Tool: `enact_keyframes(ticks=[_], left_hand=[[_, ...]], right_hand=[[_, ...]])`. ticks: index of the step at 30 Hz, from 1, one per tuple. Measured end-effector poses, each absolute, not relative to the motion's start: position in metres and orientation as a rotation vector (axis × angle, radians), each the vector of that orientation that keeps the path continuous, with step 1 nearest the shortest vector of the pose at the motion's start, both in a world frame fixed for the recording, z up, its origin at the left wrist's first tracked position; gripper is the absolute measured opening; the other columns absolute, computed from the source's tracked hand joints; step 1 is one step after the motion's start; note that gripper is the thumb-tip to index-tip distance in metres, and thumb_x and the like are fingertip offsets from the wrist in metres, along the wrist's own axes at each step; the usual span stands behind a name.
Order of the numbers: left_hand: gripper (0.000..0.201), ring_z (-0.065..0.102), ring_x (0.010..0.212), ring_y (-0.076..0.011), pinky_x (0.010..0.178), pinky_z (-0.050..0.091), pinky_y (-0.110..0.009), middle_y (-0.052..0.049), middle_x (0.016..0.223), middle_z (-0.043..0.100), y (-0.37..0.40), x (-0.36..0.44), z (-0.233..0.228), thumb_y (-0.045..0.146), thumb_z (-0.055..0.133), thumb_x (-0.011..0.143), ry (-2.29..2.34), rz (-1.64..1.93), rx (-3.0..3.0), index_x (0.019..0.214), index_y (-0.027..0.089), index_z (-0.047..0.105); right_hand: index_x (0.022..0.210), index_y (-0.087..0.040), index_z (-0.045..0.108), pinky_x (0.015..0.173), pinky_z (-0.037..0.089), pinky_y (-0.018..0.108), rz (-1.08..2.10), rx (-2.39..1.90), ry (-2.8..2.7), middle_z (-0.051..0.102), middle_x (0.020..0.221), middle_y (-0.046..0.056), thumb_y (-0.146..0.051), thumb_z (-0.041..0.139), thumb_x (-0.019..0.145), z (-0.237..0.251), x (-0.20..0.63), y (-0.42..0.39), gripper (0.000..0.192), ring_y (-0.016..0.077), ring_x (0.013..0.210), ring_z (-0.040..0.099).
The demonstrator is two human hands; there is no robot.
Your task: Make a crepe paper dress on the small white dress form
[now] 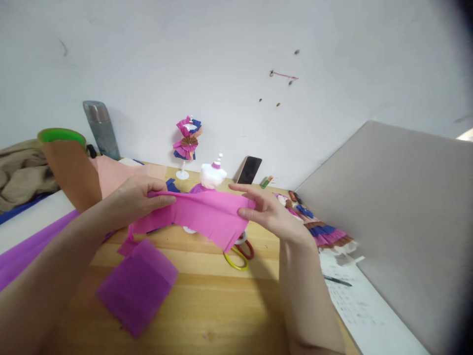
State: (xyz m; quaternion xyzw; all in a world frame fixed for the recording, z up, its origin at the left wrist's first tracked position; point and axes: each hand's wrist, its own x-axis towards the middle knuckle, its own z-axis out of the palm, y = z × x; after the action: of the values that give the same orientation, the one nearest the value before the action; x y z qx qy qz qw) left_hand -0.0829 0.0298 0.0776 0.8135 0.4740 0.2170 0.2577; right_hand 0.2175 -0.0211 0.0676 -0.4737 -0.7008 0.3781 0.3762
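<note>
Left hand: we see our left hand point(138, 197) at 9 o'clock of the view's centre, fingers pinched together on the left end of a strip of bright pink crepe paper point(201, 214).
Right hand: our right hand point(264, 209) sits at 3 o'clock of the strip, thumb and fingers closed on its right edge, the forefinger stretched out above.
Pink strip: we hold it stretched between both hands, above the pale wooden tabletop point(221, 296); its lower left tail hangs down toward the wood.
Purple piece: a folded square of purple crepe paper point(138, 286) lies flat on the tabletop at 7 o'clock of the strip, apart from both hands.
Scissors: red and yellow scissor handles point(240, 254) show under the strip at 5 o'clock; the blades are hidden.
Mannequin: a small white dress form with a pink neck cap point(213, 175) stands just behind the strip at 12 o'clock.
Farther back: a second small form dressed in pink, blue and brown paper point(188, 140) stands by the wall, with a dark phone point(249, 170) leaning at 1 o'clock.
Right side: a grey board point(399, 222) leans at 3 o'clock.
</note>
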Motion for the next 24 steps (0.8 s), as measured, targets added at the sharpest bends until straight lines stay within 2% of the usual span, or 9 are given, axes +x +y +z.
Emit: enact_keyframes(ticks=[2, 4, 10, 12, 15, 17, 20, 22, 24], left_hand=[[0.037, 0.034, 0.048, -0.0097, 0.044, 0.025, -0.023, 0.005, 0.051, 0.036, 0.03, -0.084, 0.078, 0.043, 0.055, 0.077, 1.283, 0.529, 2.206, 0.055, 0.02, 0.036], [0.038, 0.034, 0.048, -0.0101, 0.044, 0.026, -0.023, 0.005, 0.051, 0.036, 0.031, -0.083, 0.077, 0.043, 0.055, 0.077, 1.261, 0.502, 2.206, 0.054, 0.02, 0.035], [0.041, 0.035, 0.048, -0.0104, 0.045, 0.027, -0.023, 0.004, 0.05, 0.036, 0.03, -0.078, 0.074, 0.046, 0.055, 0.078, 1.243, 0.522, 2.201, 0.053, 0.02, 0.034], [0.041, 0.034, 0.048, -0.0102, 0.044, 0.026, -0.023, 0.004, 0.05, 0.035, 0.029, -0.077, 0.075, 0.046, 0.055, 0.078, 1.249, 0.527, 2.203, 0.053, 0.02, 0.034], [0.043, 0.033, 0.048, -0.0097, 0.044, 0.024, -0.023, 0.004, 0.05, 0.033, 0.029, -0.076, 0.074, 0.046, 0.054, 0.078, 1.243, 0.53, 2.201, 0.053, 0.02, 0.032], [0.044, 0.031, 0.047, -0.0093, 0.044, 0.024, -0.023, 0.005, 0.049, 0.032, 0.029, -0.076, 0.073, 0.047, 0.053, 0.078, 1.223, 0.526, 2.195, 0.053, 0.02, 0.031], [0.046, 0.03, 0.047, -0.0088, 0.044, 0.023, -0.022, 0.005, 0.049, 0.031, 0.028, -0.076, 0.072, 0.049, 0.052, 0.079, 1.187, 0.506, 2.193, 0.053, 0.019, 0.03], [0.046, 0.031, 0.047, -0.0086, 0.044, 0.023, -0.022, 0.004, 0.05, 0.031, 0.027, -0.076, 0.072, 0.05, 0.051, 0.079, 1.176, 0.489, 2.18, 0.053, 0.019, 0.03], [0.045, 0.033, 0.047, -0.0088, 0.044, 0.024, -0.022, 0.004, 0.05, 0.034, 0.026, -0.075, 0.074, 0.05, 0.052, 0.079, 1.193, 0.485, 2.145, 0.053, 0.019, 0.031]], right_hand=[[0.115, -0.022, 0.061, 0.062, 0.046, 0.026, 0.934, -1.165, -1.665, 0.061, 0.094, 0.003, -0.028, 0.067, 0.079, 0.067, 0.217, -0.019, 0.036, 0.0151, 0.076, 0.056], [0.115, -0.023, 0.058, 0.061, 0.046, 0.025, 0.933, -1.147, -1.52, 0.06, 0.088, 0.001, -0.029, 0.067, 0.08, 0.066, 0.216, -0.016, 0.036, 0.0142, 0.073, 0.057], [0.123, -0.024, 0.053, 0.06, 0.049, 0.027, 0.775, -1.127, -1.265, 0.06, 0.086, 0.001, -0.029, 0.074, 0.071, 0.064, 0.216, -0.008, 0.056, 0.0144, 0.07, 0.058], [0.125, -0.024, 0.053, 0.061, 0.05, 0.028, 0.745, -1.12, -1.249, 0.062, 0.092, 0.004, -0.029, 0.075, 0.071, 0.065, 0.217, -0.008, 0.058, 0.0146, 0.071, 0.059], [0.127, -0.027, 0.052, 0.061, 0.052, 0.029, 0.688, -1.094, -1.215, 0.065, 0.112, 0.009, -0.03, 0.075, 0.071, 0.065, 0.217, -0.009, 0.06, 0.0144, 0.071, 0.062], [0.122, -0.027, 0.056, 0.065, 0.055, 0.032, 0.628, -1.063, -1.206, 0.066, 0.121, 0.01, -0.03, 0.076, 0.071, 0.065, 0.216, -0.01, 0.055, 0.0169, 0.077, 0.066], [0.1, -0.024, 0.066, 0.076, 0.057, 0.038, 0.6, -1.014, -1.2, 0.073, 0.102, 0.008, -0.031, 0.077, 0.07, 0.065, 0.217, -0.012, 0.033, 0.0225, 0.087, 0.069], [0.089, -0.023, 0.069, 0.08, 0.057, 0.04, 0.624, -1.0, -1.186, 0.074, 0.084, 0.005, -0.032, 0.077, 0.07, 0.065, 0.217, -0.013, 0.022, 0.0224, 0.083, 0.07], [0.086, -0.023, 0.071, 0.079, 0.056, 0.039, 0.664, -0.989, -1.195, 0.073, 0.079, 0.003, -0.031, 0.077, 0.07, 0.066, 0.219, -0.014, 0.019, 0.0202, 0.079, 0.068]])
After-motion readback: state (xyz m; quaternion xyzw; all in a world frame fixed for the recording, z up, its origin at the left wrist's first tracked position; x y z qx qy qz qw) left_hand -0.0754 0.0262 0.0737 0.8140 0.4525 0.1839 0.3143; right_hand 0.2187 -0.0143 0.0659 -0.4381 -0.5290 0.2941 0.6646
